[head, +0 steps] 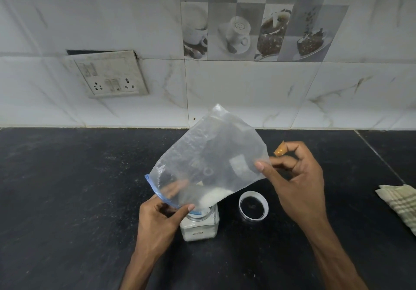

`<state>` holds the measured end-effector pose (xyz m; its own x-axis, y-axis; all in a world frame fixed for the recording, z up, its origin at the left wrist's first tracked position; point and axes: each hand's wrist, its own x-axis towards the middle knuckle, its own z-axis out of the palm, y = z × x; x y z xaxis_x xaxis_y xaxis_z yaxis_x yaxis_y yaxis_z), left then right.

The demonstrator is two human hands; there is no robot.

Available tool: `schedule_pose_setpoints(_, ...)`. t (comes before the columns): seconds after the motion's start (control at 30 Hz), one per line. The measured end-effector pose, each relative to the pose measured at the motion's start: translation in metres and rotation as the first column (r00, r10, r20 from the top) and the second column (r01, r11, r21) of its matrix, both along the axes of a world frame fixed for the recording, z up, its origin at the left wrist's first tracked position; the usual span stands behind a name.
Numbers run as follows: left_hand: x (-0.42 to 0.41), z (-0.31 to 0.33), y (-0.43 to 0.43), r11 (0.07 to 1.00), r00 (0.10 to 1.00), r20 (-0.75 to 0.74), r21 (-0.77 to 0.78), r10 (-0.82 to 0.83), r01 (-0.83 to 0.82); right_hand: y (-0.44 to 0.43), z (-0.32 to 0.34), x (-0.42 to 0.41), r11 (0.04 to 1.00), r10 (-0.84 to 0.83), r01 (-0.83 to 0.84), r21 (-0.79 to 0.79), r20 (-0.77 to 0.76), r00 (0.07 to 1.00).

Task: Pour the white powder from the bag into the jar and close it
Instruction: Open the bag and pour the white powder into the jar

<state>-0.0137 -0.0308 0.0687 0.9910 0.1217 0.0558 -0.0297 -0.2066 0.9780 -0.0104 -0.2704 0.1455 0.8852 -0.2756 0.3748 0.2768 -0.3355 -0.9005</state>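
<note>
The zip bag is looking thin, floppy and light, tipping white powder into the glass jar. The left hand is pinching its blue zip edge, and the right hand is pinching its far corner

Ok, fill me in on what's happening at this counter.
A person is tipping a clear zip bag over an open jar on the dark counter. The left hand holds the bag's mouth at the jar opening; the right hand lifts its bottom corner. White powder is gathered at the low end. The lid lies beside the jar.
</note>
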Motion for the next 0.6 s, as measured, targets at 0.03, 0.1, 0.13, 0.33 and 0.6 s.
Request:
schedule_pose_setpoints(0.03, 0.0001, 0.0002, -0.0005, 1.0, 1.0, -0.002, -0.01, -0.002, 0.002, -0.0007, -0.0001, 0.0004, 1.0, -0.02, 0.019, 0.021, 0.022, 1.0)
schedule_pose_setpoints(0.1, 0.0, 0.0011, -0.0008, 1.0, 1.0, -0.003, -0.017, -0.004, 0.004, -0.0011, 0.0008, 0.0015, 0.999, -0.023, 0.022, 0.035, 0.044, 0.999)
schedule_pose_setpoints(0.13, -0.0001, 0.0008, -0.0005, 1.0, 1.0, 0.0, -0.017, -0.006, 0.006, -0.0002, 0.0009, 0.0015, 1.0, -0.009, 0.009, 0.021, 0.041, 0.999)
schedule_pose_setpoints(0.33, 0.0018, -0.0002, 0.0023, 1.0, 1.0, 0.009, 0.007, -0.015, 0.015, 0.0003, 0.0031, 0.003, 0.999, -0.024, 0.022, 0.036, 0.066, 0.998)
schedule_pose_setpoints(0.6, 0.0004, 0.0021, 0.002, 1.0, 1.0, 0.018, -0.015, -0.003, 0.003, 0.0053, 0.0023, 0.0031, 0.998, -0.041, 0.037, 0.044, 0.089, 0.995)
